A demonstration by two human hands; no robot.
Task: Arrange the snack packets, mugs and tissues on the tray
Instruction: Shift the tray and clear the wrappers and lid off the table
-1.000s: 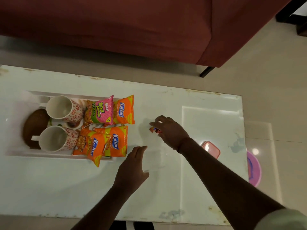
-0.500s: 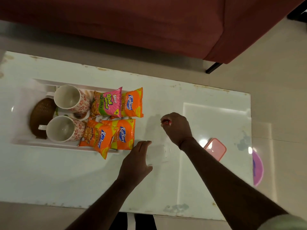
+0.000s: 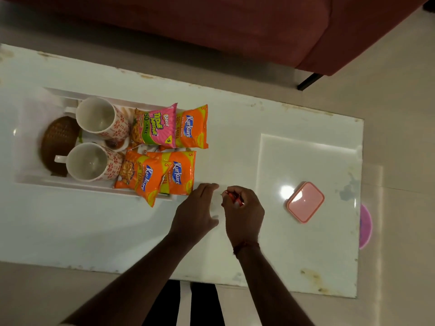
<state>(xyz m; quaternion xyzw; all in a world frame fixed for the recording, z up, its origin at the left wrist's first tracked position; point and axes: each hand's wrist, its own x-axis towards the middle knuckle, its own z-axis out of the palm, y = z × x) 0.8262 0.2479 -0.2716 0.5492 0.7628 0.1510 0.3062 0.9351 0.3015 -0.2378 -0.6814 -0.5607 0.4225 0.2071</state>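
A white tray [image 3: 58,184] lies on the left of the white table [image 3: 70,231]. In it stand two flower-patterned mugs [image 3: 96,116] [image 3: 87,162], a pink snack packet [image 3: 155,128] and three orange snack packets [image 3: 193,128] [image 3: 181,172] [image 3: 141,175]. Just right of the tray's near corner, my left hand [image 3: 197,208] holds the side of a barely visible clear box [image 3: 217,209]. My right hand [image 3: 244,208] hovers over that box, closed on small red sachets [image 3: 233,196]. I see no tissues.
A brown woven round piece [image 3: 58,137] sits at the tray's left end. A pink square lid [image 3: 305,201] lies on the table to the right of my hands. A red sofa [image 3: 211,27] runs behind the table, and a purple object [image 3: 366,225] shows past the right edge.
My right hand has come back from the table's middle toward me with the red sachets and is now over the clear box. My left hand has stayed on the box.
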